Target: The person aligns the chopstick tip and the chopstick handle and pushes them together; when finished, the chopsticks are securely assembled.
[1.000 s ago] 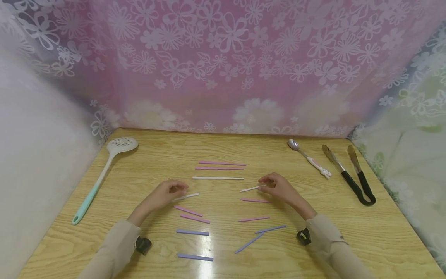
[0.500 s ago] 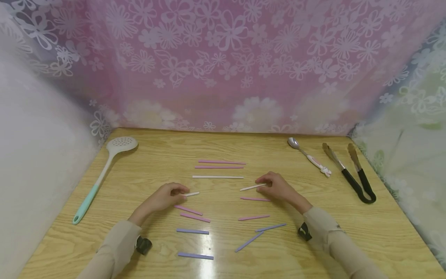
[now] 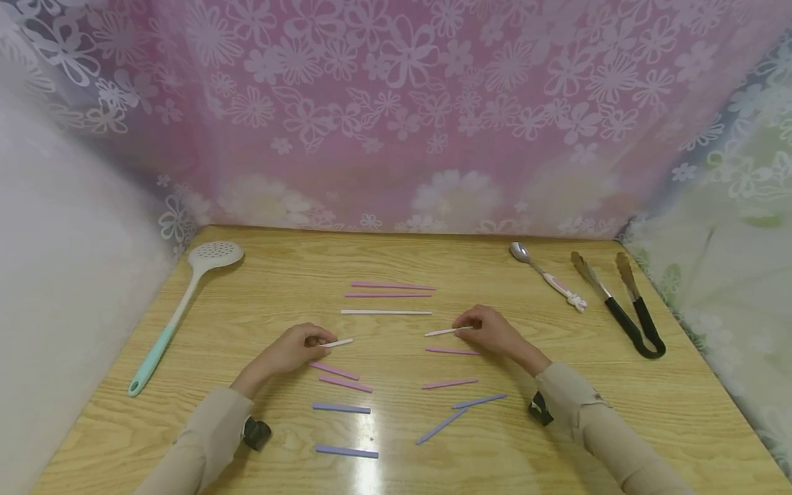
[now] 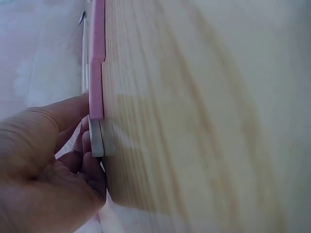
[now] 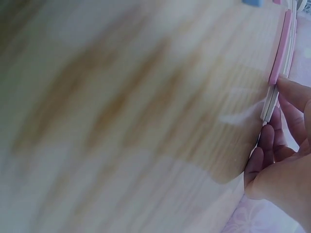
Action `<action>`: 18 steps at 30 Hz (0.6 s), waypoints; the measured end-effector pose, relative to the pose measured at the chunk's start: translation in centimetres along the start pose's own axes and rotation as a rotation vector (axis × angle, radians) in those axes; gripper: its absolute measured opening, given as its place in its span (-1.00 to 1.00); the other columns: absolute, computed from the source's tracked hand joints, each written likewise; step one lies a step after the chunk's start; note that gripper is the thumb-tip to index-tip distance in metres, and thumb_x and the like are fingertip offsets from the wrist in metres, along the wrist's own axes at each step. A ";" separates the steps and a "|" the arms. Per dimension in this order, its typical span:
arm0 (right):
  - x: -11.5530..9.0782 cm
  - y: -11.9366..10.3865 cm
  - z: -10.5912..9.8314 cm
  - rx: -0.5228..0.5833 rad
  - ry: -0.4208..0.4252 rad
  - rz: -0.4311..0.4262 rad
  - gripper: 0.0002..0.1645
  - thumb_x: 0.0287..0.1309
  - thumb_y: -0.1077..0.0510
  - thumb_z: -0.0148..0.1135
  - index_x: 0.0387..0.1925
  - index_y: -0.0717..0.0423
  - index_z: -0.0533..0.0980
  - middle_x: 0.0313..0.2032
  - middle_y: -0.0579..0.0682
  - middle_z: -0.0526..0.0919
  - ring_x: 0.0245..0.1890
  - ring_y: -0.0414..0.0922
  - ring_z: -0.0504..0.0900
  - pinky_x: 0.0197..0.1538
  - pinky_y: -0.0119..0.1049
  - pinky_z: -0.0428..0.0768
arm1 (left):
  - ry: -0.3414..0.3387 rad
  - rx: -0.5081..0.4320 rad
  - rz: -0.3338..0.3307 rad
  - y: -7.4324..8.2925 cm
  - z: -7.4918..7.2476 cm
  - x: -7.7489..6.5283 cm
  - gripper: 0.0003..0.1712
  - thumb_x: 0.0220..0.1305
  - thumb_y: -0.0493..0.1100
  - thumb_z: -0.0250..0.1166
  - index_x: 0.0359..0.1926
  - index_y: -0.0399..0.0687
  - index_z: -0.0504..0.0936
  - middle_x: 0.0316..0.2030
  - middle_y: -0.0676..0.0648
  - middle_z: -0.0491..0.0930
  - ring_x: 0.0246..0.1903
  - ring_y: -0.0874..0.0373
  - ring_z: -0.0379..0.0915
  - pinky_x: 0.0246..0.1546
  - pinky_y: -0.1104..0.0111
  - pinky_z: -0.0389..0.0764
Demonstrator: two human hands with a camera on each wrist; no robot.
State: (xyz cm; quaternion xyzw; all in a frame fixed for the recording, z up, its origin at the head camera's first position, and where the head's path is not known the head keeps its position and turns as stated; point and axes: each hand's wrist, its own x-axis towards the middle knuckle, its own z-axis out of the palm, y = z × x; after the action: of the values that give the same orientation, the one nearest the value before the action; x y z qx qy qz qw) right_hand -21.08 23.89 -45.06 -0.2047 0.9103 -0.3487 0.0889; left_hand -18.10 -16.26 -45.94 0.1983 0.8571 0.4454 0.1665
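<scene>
In the head view my left hand (image 3: 300, 349) pinches the outer end of a short white chopstick piece (image 3: 342, 342) low over the table. Facing it, my right hand (image 3: 491, 331) pinches another white chopstick piece (image 3: 439, 333). The inner ends of the two pieces point toward each other, well apart. Just beyond lie a full-length white chopstick (image 3: 386, 312) and two pink chopsticks (image 3: 390, 295). Short pink pieces (image 3: 345, 383) rest near my left hand, and more pink pieces (image 3: 450, 383) near my right. Both wrist views show the fingers close to the white pieces, partly hidden.
Purple chopstick pieces (image 3: 346, 452) lie toward the front of the wooden table (image 3: 260, 275). A slotted skimmer (image 3: 213, 256) is at the far left. On the right are a spoon (image 3: 549, 277) and black-handled tongs (image 3: 631, 330). A floral curtain (image 3: 396, 137) hangs behind.
My right hand has shifted slightly left along its white piece, and my left hand has closed in on its piece. The other chopsticks and pieces stay where they were.
</scene>
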 end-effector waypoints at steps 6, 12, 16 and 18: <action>0.0 0.0 0.1 0.006 0.004 0.020 -0.88 0.13 0.20 0.28 -0.33 0.20 0.64 -0.42 -0.02 0.56 -0.42 -0.19 0.36 -0.35 -0.40 0.37 | -0.002 0.009 0.005 0.0 0.1 0.0 -0.75 0.27 -0.29 0.20 -0.06 -0.32 0.59 -0.29 -0.11 0.52 -0.38 0.16 0.33 -0.41 0.47 0.42; -0.2 -0.1 0.0 0.017 0.005 0.043 -0.88 0.14 0.21 0.27 -0.33 0.20 0.63 -0.40 -0.01 0.57 -0.41 -0.18 0.38 -0.32 -0.40 0.39 | -0.002 0.000 0.018 0.2 0.1 0.0 -0.74 0.29 -0.28 0.18 -0.05 -0.33 0.58 -0.31 -0.11 0.52 -0.42 0.18 0.35 -0.45 0.47 0.43; -0.2 -0.3 0.0 0.037 0.001 0.053 -0.88 0.15 0.21 0.26 -0.32 0.21 0.62 -0.39 0.00 0.59 -0.41 -0.19 0.41 -0.32 -0.40 0.42 | 0.008 0.002 0.020 0.2 0.1 0.0 -0.74 0.29 -0.27 0.18 -0.05 -0.32 0.59 -0.35 -0.09 0.51 -0.44 0.19 0.35 -0.46 0.48 0.43; -0.3 -0.4 0.0 0.055 0.004 0.068 -0.89 0.16 0.22 0.25 -0.31 0.20 0.62 -0.37 0.00 0.61 -0.39 -0.19 0.43 -0.30 -0.40 0.44 | 0.014 0.002 0.022 0.3 0.0 0.0 -0.74 0.30 -0.27 0.18 -0.04 -0.31 0.59 -0.35 -0.09 0.51 -0.44 0.18 0.35 -0.45 0.47 0.43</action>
State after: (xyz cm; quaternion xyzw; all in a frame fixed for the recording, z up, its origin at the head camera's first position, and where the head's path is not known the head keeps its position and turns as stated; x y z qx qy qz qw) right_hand -20.73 23.75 -44.75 -0.1704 0.9070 -0.3707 0.1046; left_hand -18.01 -16.11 -45.72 0.2048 0.8565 0.4477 0.1553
